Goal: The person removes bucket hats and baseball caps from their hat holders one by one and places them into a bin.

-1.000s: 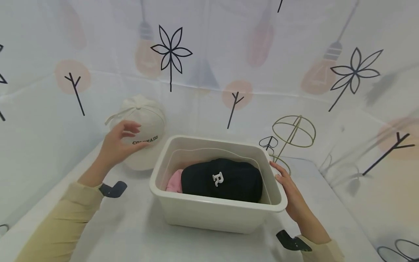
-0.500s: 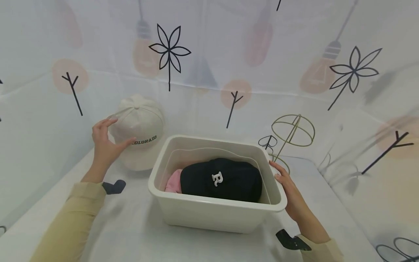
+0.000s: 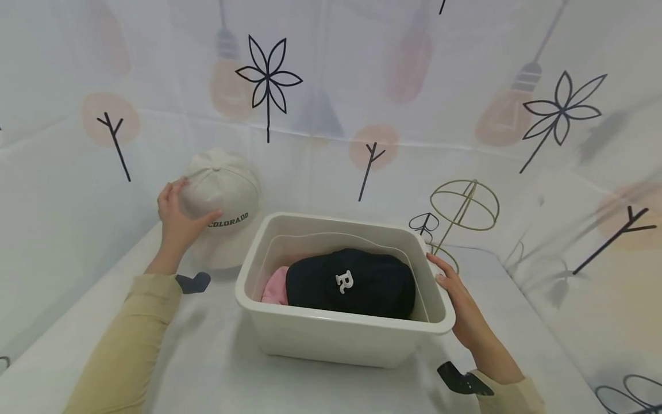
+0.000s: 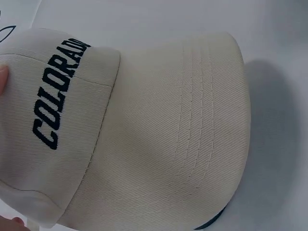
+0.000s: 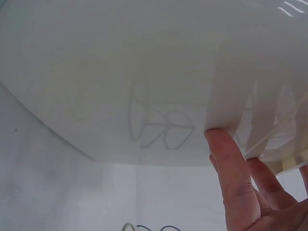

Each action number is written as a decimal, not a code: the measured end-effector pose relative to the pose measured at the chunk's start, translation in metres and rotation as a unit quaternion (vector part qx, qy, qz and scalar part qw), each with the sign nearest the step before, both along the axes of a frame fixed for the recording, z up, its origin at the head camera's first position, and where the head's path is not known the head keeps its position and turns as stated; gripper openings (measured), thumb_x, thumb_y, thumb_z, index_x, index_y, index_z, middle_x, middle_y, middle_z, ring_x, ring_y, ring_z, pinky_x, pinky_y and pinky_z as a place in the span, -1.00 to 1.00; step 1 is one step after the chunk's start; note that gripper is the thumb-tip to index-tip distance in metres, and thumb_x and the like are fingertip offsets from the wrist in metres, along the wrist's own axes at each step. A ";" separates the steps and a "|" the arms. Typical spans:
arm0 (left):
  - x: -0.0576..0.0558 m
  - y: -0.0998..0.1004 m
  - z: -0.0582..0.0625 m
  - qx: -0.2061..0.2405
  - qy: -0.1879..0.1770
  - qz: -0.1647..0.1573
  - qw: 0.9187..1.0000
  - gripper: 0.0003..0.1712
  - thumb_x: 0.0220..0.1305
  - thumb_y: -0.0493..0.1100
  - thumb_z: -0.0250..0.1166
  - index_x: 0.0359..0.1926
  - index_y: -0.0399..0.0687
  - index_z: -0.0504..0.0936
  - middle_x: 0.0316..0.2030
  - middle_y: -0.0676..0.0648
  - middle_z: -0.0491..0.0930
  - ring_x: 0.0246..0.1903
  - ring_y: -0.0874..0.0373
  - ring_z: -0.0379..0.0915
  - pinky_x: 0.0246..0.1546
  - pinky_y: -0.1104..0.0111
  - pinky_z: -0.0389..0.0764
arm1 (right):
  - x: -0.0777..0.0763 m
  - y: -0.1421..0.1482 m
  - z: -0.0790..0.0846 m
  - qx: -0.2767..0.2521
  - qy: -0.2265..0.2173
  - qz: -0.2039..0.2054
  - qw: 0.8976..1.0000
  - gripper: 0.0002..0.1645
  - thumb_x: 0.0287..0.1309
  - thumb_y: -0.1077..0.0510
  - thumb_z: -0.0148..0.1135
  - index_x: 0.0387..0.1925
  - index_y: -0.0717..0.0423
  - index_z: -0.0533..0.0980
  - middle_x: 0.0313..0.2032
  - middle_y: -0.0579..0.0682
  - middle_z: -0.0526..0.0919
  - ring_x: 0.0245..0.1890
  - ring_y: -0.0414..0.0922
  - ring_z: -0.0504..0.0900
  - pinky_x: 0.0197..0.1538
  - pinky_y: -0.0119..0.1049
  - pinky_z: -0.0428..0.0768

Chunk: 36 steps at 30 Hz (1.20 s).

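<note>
A cream baseball cap (image 3: 222, 190) with COLORADO on its front sits at the back left, brim toward me. My left hand (image 3: 178, 218) holds its crown from the left side, thumb on the front panel beside the lettering and fingers on the far side. The left wrist view shows the brim (image 4: 183, 130) close up, a dark edge peeking from beneath it. A white plastic bin (image 3: 336, 339) stands in the middle with a black cap (image 3: 357, 284) marked R, and a pink cloth item (image 3: 276, 286) beside it. My right hand (image 3: 468, 313) touches the bin's right outer wall, fingers mostly straight.
Behind the bin on the right stands a gold wire rack (image 3: 465, 204) with a domed top. A white cloth (image 3: 217, 351) covers the table, and a patterned curtain (image 3: 320, 103) hangs around the back and sides.
My left hand has drawn back from in front of the cream cap, swung to its left side and taken hold of the crown. The right hand and the bin stay put.
</note>
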State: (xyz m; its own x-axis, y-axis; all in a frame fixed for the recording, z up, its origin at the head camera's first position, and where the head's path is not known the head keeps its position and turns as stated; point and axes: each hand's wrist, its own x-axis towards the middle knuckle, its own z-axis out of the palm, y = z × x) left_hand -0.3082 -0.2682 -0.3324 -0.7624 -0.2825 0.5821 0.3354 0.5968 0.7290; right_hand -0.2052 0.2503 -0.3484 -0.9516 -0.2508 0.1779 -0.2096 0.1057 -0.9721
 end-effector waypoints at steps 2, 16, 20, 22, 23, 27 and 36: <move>-0.001 0.000 0.001 0.005 -0.006 -0.002 1.000 0.02 -0.08 -0.07 0.49 0.37 0.00 0.14 0.36 -0.18 -0.16 0.37 -0.02 -0.33 0.27 -0.09 -0.11 | 0.000 0.000 0.000 0.001 0.004 0.002 1.000 -0.44 0.45 -0.01 -0.34 0.42 -0.12 -0.04 0.23 -0.03 0.12 0.06 -0.23 0.36 -0.07 -0.31 0.50; -0.004 0.001 0.010 0.169 -0.028 0.033 0.985 -0.67 0.11 -0.03 0.36 -0.18 -0.09 0.51 0.32 -0.08 0.20 0.32 0.03 0.02 0.30 0.21 0.06 | 0.000 -0.001 0.000 0.000 -0.007 -0.005 1.000 -0.43 0.44 -0.03 -0.34 0.42 -0.15 -0.04 0.23 -0.06 0.12 0.05 -0.25 0.37 -0.08 -0.30 0.51; -0.004 0.001 0.014 0.208 -0.039 0.036 0.977 -0.86 0.17 -0.11 0.30 -0.40 0.07 0.48 0.31 -0.10 0.23 0.31 0.04 0.06 0.27 0.26 0.13 | 0.000 -0.001 0.001 -0.002 -0.011 -0.002 1.000 -0.43 0.44 -0.04 -0.33 0.42 -0.15 -0.04 0.22 -0.06 0.13 0.05 -0.25 0.37 -0.08 -0.30 0.51; -0.003 0.000 0.017 0.217 -0.050 0.038 0.974 -0.85 0.18 -0.12 0.29 -0.43 0.09 0.46 0.31 -0.09 0.23 0.32 0.05 0.04 0.28 0.28 0.12 | 0.000 -0.001 0.001 -0.003 -0.012 -0.002 1.000 -0.43 0.44 -0.04 -0.33 0.42 -0.15 -0.04 0.22 -0.06 0.13 0.04 -0.25 0.37 -0.08 -0.30 0.51; -0.003 0.000 0.018 0.221 -0.054 0.037 0.973 -0.85 0.19 -0.13 0.29 -0.43 0.08 0.46 0.31 -0.08 0.23 0.33 0.06 0.03 0.28 0.29 0.11 | 0.000 -0.001 0.001 -0.003 -0.012 -0.001 1.000 -0.43 0.44 -0.04 -0.33 0.42 -0.15 -0.04 0.22 -0.06 0.13 0.04 -0.25 0.37 -0.08 -0.30 0.51; -0.001 0.001 0.023 0.245 -0.064 0.032 0.967 -0.84 0.20 -0.14 0.28 -0.45 0.08 0.45 0.30 -0.02 0.25 0.33 0.00 0.01 0.25 0.22 0.15 | 0.001 -0.001 0.001 -0.002 -0.009 -0.001 1.000 -0.43 0.44 -0.03 -0.33 0.42 -0.14 -0.04 0.21 -0.06 0.14 0.04 -0.25 0.38 -0.08 -0.30 0.51; 0.005 0.009 0.040 0.291 -0.068 0.028 0.954 -0.84 0.21 -0.17 0.26 -0.44 0.14 0.43 0.25 0.16 0.33 0.32 0.00 0.04 -0.09 0.26 0.53 | 0.000 0.000 0.000 0.003 -0.003 0.002 1.000 -0.44 0.44 -0.02 -0.34 0.42 -0.15 -0.04 0.21 -0.05 0.15 0.04 -0.24 0.38 -0.08 -0.28 0.51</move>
